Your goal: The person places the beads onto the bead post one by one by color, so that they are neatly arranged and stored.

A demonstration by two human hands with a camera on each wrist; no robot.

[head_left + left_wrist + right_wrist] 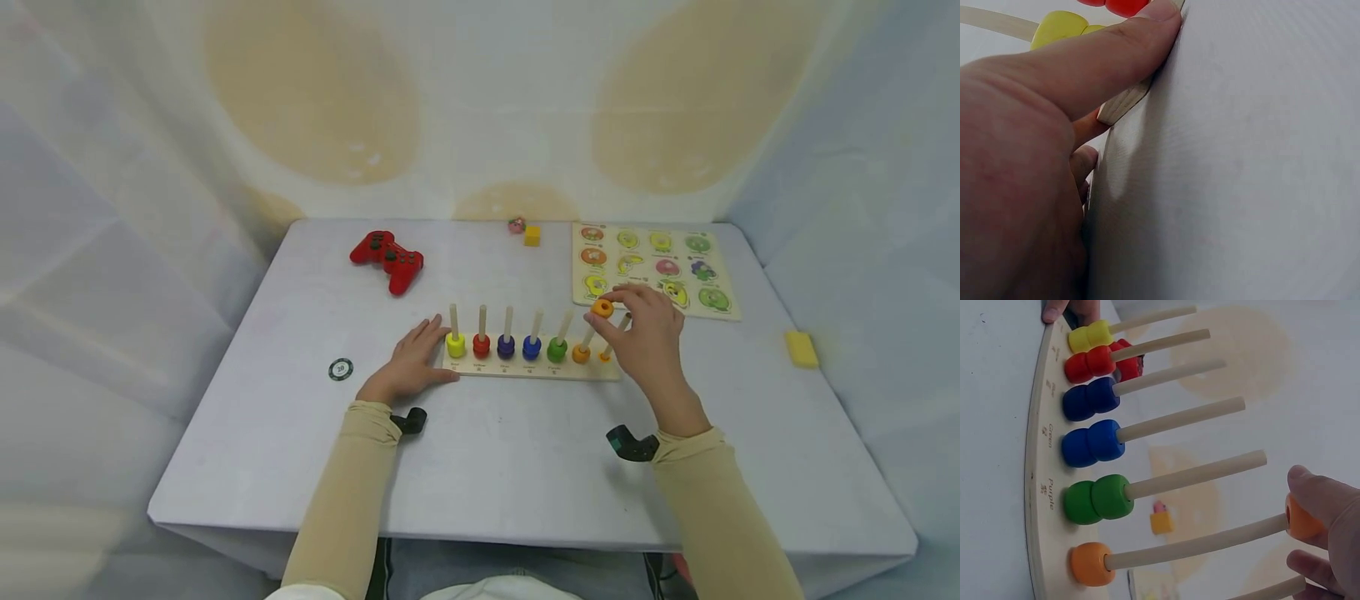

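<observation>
A wooden peg board with a row of upright pegs lies on the table, coloured beads on its pegs. My left hand holds its left end, the thumb along the front edge and the fingers behind. Between thumb and fingertips, my right hand pinches an orange bead right at the tip of the sixth peg. Low on that peg sits another orange bead. Two green beads are stacked on the peg to its left; yellow, red, dark blue and blue pairs follow further left.
Behind the right hand lies a fruit picture board. A red game controller is at the back left, a round chip left of the left hand. A yellow block and small pink piece sit far back; a yellow sponge-like block lies near the right edge.
</observation>
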